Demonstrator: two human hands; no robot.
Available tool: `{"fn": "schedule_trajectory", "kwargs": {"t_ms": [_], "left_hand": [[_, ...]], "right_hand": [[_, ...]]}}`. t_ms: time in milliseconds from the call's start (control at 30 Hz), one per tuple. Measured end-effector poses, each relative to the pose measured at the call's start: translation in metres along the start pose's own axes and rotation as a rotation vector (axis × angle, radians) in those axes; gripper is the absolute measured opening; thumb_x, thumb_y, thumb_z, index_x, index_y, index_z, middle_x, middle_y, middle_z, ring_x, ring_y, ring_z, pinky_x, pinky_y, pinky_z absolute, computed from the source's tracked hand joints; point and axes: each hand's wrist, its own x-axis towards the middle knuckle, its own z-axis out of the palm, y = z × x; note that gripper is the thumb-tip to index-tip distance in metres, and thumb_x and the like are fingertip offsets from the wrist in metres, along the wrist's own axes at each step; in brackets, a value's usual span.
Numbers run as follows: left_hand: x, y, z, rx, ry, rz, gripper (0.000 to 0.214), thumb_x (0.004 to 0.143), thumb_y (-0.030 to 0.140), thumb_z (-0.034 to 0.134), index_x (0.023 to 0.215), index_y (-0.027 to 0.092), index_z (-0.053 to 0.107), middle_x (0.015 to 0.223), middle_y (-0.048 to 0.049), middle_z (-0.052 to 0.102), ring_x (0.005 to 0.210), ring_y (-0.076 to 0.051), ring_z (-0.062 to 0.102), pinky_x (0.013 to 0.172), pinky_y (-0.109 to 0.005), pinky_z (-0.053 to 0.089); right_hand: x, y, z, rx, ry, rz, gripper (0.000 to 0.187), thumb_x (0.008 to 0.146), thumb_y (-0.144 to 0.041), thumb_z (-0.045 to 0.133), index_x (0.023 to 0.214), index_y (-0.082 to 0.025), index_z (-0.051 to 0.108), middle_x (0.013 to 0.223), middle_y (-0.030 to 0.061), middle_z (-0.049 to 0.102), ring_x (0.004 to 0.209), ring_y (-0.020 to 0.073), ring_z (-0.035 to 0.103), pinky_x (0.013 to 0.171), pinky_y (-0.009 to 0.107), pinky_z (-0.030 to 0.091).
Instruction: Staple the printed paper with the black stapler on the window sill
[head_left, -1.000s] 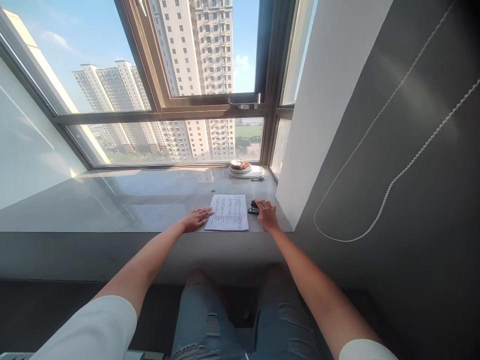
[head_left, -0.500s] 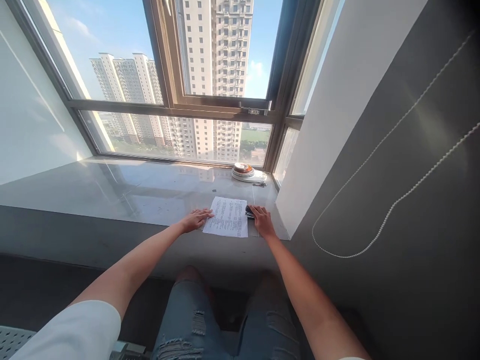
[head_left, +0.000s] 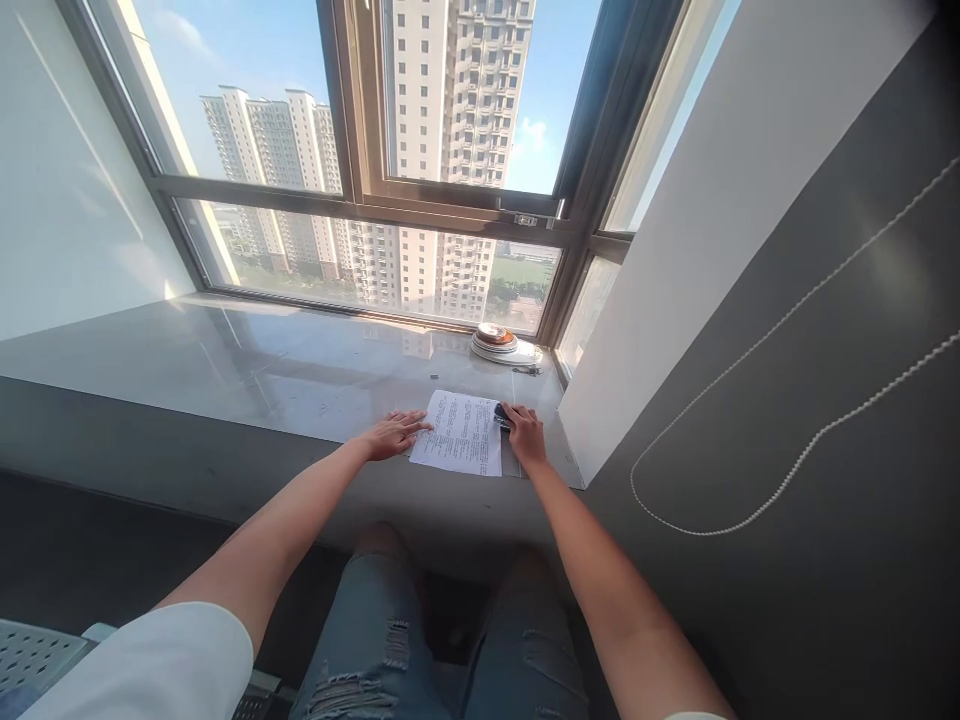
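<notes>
Printed sheet (head_left: 459, 447), unreadable; left fingers (head_left: 415, 426) apart, right fingers (head_left: 516, 414) over dark object (head_left: 499, 411), grip unclear.

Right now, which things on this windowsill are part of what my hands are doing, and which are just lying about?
In use:
- printed sheet, its near edge under the flat left hand
- small dark object at the sheet's far corner, under the right hand

Lying about:
- stack of plates by the window
- small dark bits beside the stack
</notes>
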Motion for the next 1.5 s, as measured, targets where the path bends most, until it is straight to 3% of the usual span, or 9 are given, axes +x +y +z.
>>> {"fn": "schedule_trajectory", "kwargs": {"t_ms": [100, 233, 467, 600, 733, 933, 1233, 1500], "left_hand": [[-0.001, 0.0, 0.0, 0.025, 0.001, 0.0, 0.051, 0.104, 0.049, 0.037, 0.153, 0.041, 0.046, 0.168, 0.003, 0.031, 0.155, -0.027, 0.029, 0.127, -0.048, 0.017], [0.0, -0.003, 0.001, 0.04, 0.007, 0.008, 0.056, 0.103, 0.048, 0.035, 0.158, 0.038, 0.039, 0.168, 0.0015, 0.032, 0.154, -0.027, 0.029, 0.127, -0.047, 0.017], [0.001, -0.004, 0.002, 0.053, 0.031, 0.05, 0.054, 0.102, 0.044, 0.036, 0.156, 0.036, 0.042, 0.165, 0.0017, 0.037, 0.152, -0.027, 0.032, 0.125, -0.046, 0.021], [0.001, -0.001, 0.0, 0.058, 0.026, 0.04, 0.054, 0.102, 0.045, 0.035, 0.155, 0.034, 0.044, 0.165, -0.0003, 0.038, 0.15, -0.028, 0.035, 0.125, -0.047, 0.022], [0.001, 0.001, -0.003, 0.045, 0.013, 0.03, 0.055, 0.103, 0.049, 0.034, 0.154, 0.034, 0.043, 0.167, -0.0003, 0.034, 0.151, -0.028, 0.034, 0.125, -0.049, 0.023], [0.0, 0.001, -0.002, 0.04, 0.009, 0.027, 0.053, 0.104, 0.051, 0.031, 0.153, 0.035, 0.044, 0.166, 0.002, 0.035, 0.155, -0.026, 0.028, 0.126, -0.048, 0.021], [0.001, -0.003, 0.001, 0.045, 0.013, 0.051, 0.053, 0.105, 0.047, 0.033, 0.155, 0.039, 0.044, 0.166, 0.0042, 0.035, 0.154, -0.027, 0.029, 0.126, -0.049, 0.021], [0.001, -0.008, 0.003, 0.051, 0.047, 0.083, 0.05, 0.104, 0.045, 0.036, 0.153, 0.043, 0.048, 0.163, 0.0047, 0.041, 0.152, -0.028, 0.034, 0.125, -0.048, 0.027]], "right_hand": [[0.004, -0.008, 0.004, 0.015, 0.034, 0.026, 0.056, 0.103, -0.018, 0.03, 0.155, -0.027, 0.047, 0.14, 0.0117, 0.059, 0.126, 0.0301, 0.049, 0.109, 0.048, 0.04], [0.002, -0.011, 0.008, -0.01, 0.017, 0.018, 0.057, 0.103, -0.019, 0.028, 0.157, -0.027, 0.043, 0.144, 0.0127, 0.056, 0.133, 0.0325, 0.045, 0.121, 0.062, 0.021], [0.003, -0.012, 0.014, -0.052, 0.015, -0.012, 0.066, 0.094, -0.003, 0.026, 0.154, -0.023, 0.043, 0.154, 0.012, 0.05, 0.147, 0.0298, 0.036, 0.124, 0.069, 0.0], [0.005, -0.011, 0.016, -0.022, 0.042, -0.051, 0.064, 0.091, -0.002, 0.028, 0.15, -0.021, 0.046, 0.155, 0.0121, 0.049, 0.151, 0.0283, 0.031, 0.126, 0.066, 0.004], [0.004, -0.008, 0.017, 0.074, 0.112, -0.126, 0.059, 0.091, -0.002, 0.03, 0.143, -0.02, 0.051, 0.149, 0.013, 0.054, 0.147, 0.0284, 0.038, 0.125, 0.068, 0.01], [0.004, -0.008, 0.017, 0.142, 0.157, -0.12, 0.052, 0.094, -0.006, 0.03, 0.138, -0.022, 0.054, 0.142, 0.0132, 0.058, 0.138, 0.0298, 0.047, 0.122, 0.071, 0.015], [0.001, -0.004, 0.013, 0.174, 0.14, -0.345, 0.051, 0.101, -0.011, 0.033, 0.146, -0.025, 0.052, 0.141, 0.0102, 0.059, 0.131, 0.0261, 0.051, 0.116, 0.047, 0.037], [0.0, -0.005, 0.01, 0.094, 0.1, -0.34, 0.047, 0.105, -0.022, 0.036, 0.15, -0.028, 0.05, 0.133, 0.0119, 0.06, 0.121, 0.0279, 0.053, 0.104, 0.044, 0.04]]}}
